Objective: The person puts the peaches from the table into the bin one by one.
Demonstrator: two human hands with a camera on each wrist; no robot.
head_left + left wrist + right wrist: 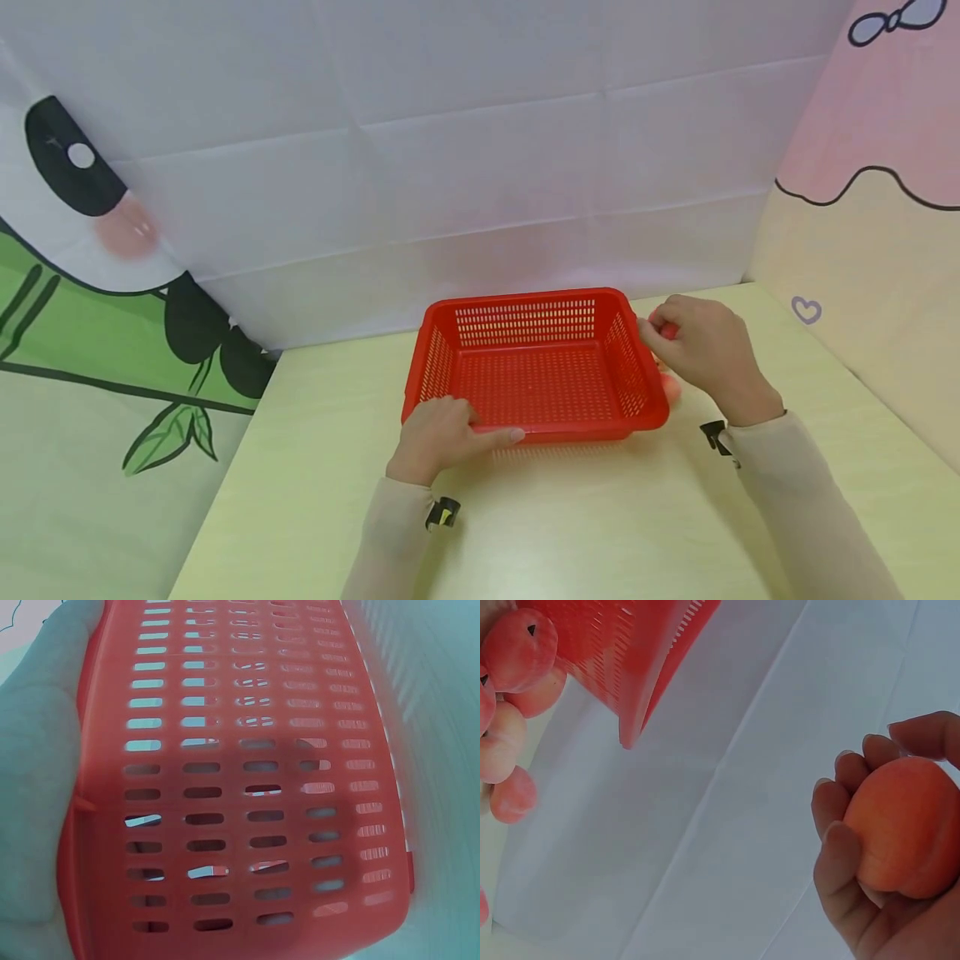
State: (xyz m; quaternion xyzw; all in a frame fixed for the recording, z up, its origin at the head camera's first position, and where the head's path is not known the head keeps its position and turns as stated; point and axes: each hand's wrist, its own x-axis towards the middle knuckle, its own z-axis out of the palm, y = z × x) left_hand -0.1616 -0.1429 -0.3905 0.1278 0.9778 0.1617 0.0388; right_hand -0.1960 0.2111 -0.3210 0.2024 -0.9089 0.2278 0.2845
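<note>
A red plastic basket (532, 383) with slotted walls stands in the middle of the table, its inside showing bare in the head view. My left hand (438, 433) grips its near left corner, with the thumb lying along the front rim. In the left wrist view that hand (34, 795) runs beside the slotted wall (225, 780). Just off the basket's right rim, my right hand (705, 346) holds a peach (907, 829), fingers curled round it. More peaches (521, 649) lie beside the basket's right wall, mostly hidden in the head view by the basket and my right hand.
The pale wooden table (315, 500) reaches back to a white cloth backdrop (480, 167). Printed panels border it, a green one (97, 300) at left and a pink and cream one (862, 250) at right.
</note>
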